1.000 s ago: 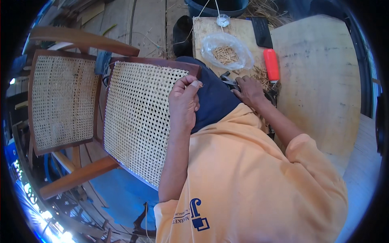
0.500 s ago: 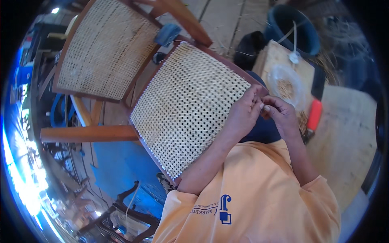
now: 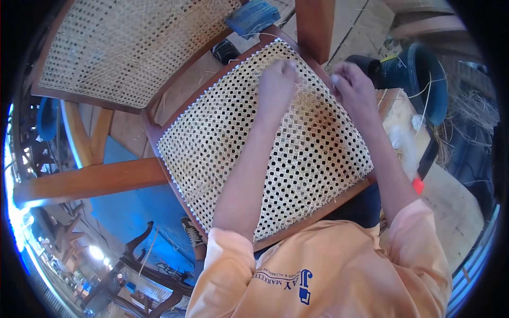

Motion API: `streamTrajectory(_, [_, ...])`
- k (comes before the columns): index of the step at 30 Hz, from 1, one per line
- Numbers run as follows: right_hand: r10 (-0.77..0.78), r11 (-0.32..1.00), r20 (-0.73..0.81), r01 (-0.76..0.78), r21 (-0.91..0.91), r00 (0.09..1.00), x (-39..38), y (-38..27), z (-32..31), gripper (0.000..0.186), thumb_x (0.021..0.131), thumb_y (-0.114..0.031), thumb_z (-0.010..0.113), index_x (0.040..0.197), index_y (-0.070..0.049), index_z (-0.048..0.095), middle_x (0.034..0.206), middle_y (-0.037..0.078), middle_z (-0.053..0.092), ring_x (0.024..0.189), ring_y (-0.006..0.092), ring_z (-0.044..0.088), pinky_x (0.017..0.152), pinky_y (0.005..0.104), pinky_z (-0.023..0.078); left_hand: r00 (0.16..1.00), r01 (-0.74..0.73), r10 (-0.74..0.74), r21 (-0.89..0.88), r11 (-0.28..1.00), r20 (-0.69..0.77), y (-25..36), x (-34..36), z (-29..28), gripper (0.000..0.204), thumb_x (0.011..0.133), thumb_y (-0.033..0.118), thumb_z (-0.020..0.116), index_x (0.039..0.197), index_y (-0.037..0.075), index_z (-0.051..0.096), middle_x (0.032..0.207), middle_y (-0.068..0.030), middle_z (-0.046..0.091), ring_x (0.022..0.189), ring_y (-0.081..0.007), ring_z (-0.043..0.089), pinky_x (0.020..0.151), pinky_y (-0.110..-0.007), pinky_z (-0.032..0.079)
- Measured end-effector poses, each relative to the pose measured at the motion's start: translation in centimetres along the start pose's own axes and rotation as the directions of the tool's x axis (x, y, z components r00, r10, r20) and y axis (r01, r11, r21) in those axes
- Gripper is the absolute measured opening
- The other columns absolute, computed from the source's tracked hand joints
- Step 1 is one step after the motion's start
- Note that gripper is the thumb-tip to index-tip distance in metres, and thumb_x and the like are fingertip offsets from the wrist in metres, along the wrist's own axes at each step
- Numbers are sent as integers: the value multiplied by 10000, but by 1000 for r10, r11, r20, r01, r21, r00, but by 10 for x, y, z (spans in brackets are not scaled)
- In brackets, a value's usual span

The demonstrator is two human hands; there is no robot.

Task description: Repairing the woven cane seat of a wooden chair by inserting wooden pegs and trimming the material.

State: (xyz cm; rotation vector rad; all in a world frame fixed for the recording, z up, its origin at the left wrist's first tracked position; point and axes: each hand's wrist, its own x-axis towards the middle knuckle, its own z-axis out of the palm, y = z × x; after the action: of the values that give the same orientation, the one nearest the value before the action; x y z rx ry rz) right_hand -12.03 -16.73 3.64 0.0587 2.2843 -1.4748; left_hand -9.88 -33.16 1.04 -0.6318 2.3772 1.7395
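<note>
A wooden chair with a woven cane seat [image 3: 297,175] lies before me, its pale mesh set in a reddish-brown frame. My left hand [image 3: 278,87] is over the far part of the seat, fingers curled together and slightly blurred. To its right, my right hand [image 3: 356,87] is at the seat's far right edge, thumb and forefinger pinched. Anything in either hand is too fine to make out. White bits line the rim of the weave. A blue block-like thing [image 3: 252,18] sits at the far corner, with a thin strand near it.
The cane chair back [image 3: 132,50] rises at upper left, and a wooden leg [image 3: 101,179] juts left. On the right are a wooden box [image 3: 389,103], a clear plastic bowl [image 3: 404,146], a red handle [image 3: 418,185], a dark bucket [image 3: 436,100] and loose cane strands [image 3: 472,124].
Both hands have moved from the seat's near right corner toward its far end, and they are now apart. The view has shifted, showing the chair larger.
</note>
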Motion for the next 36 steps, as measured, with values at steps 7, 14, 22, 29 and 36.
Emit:
streamTrajectory(7, [-231,954,-107,204,-221,967,70,28,34,103,829,-33,549,925,-23,587,697,-25,561,624,46,507,569,168,416,977,-198,203,74,977,-69,-32,76,17,234,752,225,590,843,13,629,828,-181,629,806,-315,604,739,-386,461])
streamTrajectory(14, [-292,860,-234,147,-489,927,73,28,54,128,803,-152,581,887,-64,622,806,143,632,751,287,616,707,332,472,990,-139,138,9,990,13,-37,86,18,188,730,204,631,847,57,643,824,-145,640,805,-298,612,735,-378,468])
streamTrajectory(22, [-308,772,-291,59,-632,906,68,21,66,132,809,-161,566,876,-57,613,835,150,633,777,309,611,722,352,477,976,-176,180,46,983,-120,-39,82,23,239,710,245,618,846,57,675,788,-154,647,752,-274,633,716,-348,484])
streamTrajectory(29, [-591,589,-175,274,-760,787,69,38,69,90,802,-118,584,832,-36,602,796,134,620,738,259,614,689,322,472,988,-128,124,-35,991,-92,-37,82,22,247,704,264,643,849,67,680,761,-140,649,739,-273,635,697,-349,486])
streamTrajectory(36, [-569,594,-150,278,-755,808,68,29,68,86,795,-119,588,822,-38,604,797,138,621,743,271,614,690,331,471,983,-171,168,-38,984,-80,-41,83,22,179,750,249,626,808,86,672,700,-77,650,713,-228,635,678,-356,483])
